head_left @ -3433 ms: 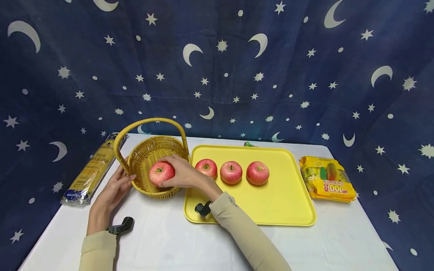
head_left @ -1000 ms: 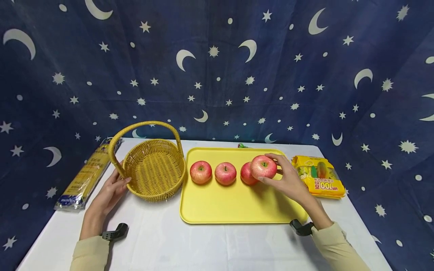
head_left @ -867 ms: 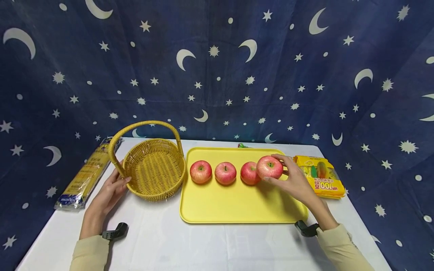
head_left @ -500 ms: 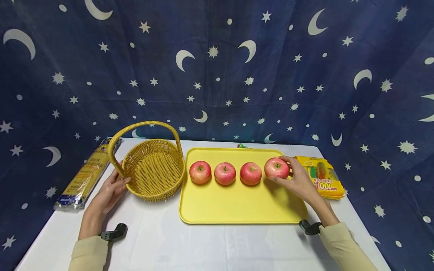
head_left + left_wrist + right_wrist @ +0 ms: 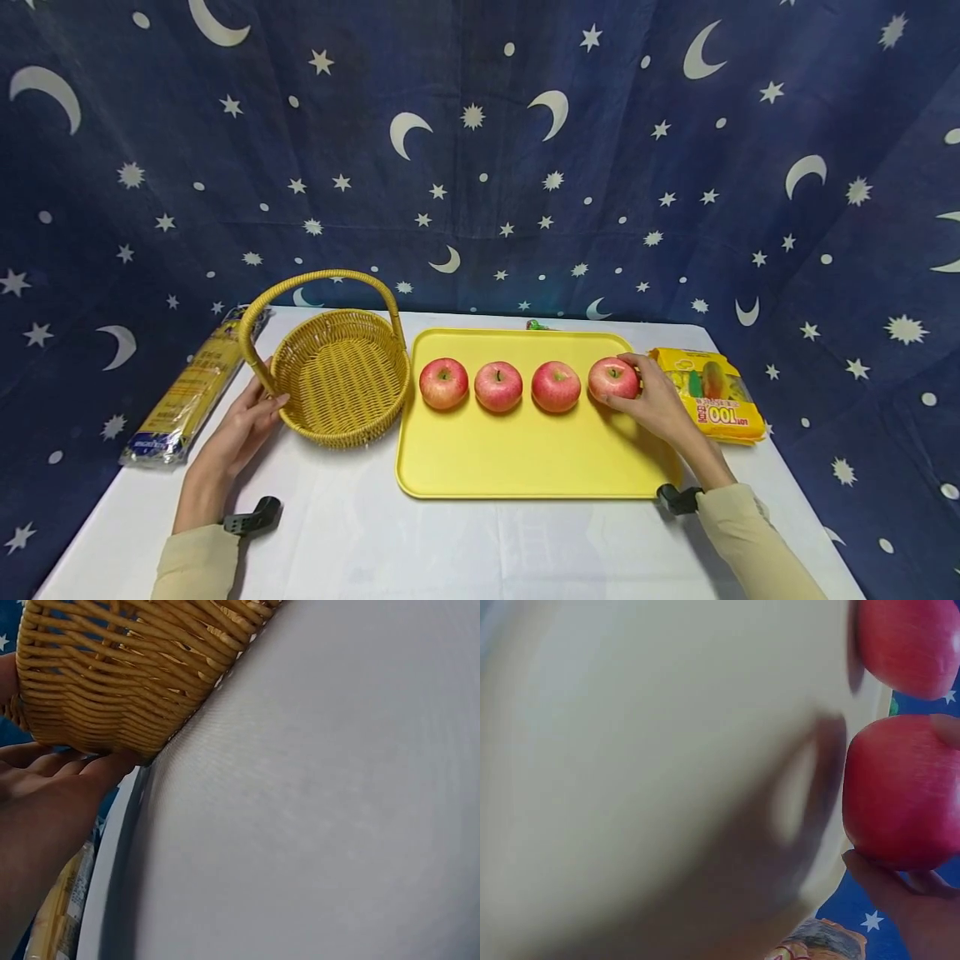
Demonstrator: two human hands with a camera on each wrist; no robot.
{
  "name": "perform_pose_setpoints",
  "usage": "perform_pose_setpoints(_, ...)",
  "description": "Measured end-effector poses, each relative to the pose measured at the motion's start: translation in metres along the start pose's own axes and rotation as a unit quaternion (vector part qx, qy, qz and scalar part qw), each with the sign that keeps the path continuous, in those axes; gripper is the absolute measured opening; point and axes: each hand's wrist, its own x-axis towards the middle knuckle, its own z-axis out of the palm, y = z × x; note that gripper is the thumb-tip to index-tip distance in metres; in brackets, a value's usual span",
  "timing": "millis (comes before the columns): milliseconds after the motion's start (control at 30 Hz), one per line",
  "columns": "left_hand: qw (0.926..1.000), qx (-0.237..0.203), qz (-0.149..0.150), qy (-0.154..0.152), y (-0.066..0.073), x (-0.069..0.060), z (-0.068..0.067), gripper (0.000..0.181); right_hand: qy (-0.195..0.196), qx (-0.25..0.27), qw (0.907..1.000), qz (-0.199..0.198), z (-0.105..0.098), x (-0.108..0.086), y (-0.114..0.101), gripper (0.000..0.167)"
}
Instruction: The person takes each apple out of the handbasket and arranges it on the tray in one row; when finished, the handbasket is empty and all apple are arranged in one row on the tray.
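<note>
On the left, my left hand (image 5: 240, 425) grips the side of a woven wicker basket (image 5: 341, 375), thumb at the rim and fingers behind the wall. The left wrist view shows those fingers against the basket's weave (image 5: 120, 682). No apple shows inside it. My right hand (image 5: 656, 400) holds a red apple (image 5: 611, 379) at the right end of a row on the yellow tray (image 5: 525, 458). Seen from the right wrist, the held apple (image 5: 900, 795) is very near or on the tray surface. Three more apples, left (image 5: 444, 383), middle (image 5: 498, 386) and right (image 5: 556, 387), sit to its left.
A yellow printed packet (image 5: 708, 396) lies right of the tray, close to the right hand. Behind the basket on the left is a long clear-and-yellow package (image 5: 198, 383). A small green item (image 5: 535, 325) pokes up at the tray's far edge. White cloth (image 5: 450, 550) covers the table.
My right hand has carried an apple from the basket to the tray, then shifted it right and lowered it at the row's right end. My left hand has stayed on the basket.
</note>
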Motion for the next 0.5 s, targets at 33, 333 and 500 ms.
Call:
perform_pose_setpoints(33,1.0000,0.002,-0.004,0.000,0.0009,-0.0004,0.0002,0.083,-0.001,-0.001,1.0000,-0.001,0.0008,0.0002,0.0006,0.077)
perform_pose_setpoints(333,0.9999,0.013,-0.002,-0.012,0.0040,0.0001,0.0004,0.084,-0.013,-0.001,0.9999,0.008,0.0068,0.0053,0.0045,0.077)
perform_pose_setpoints(500,0.9982,0.032,-0.047,0.020,0.0080,-0.0020,0.0016,0.087,-0.034,0.000,0.9993,0.017,0.0060,0.0086,0.0055,0.079)
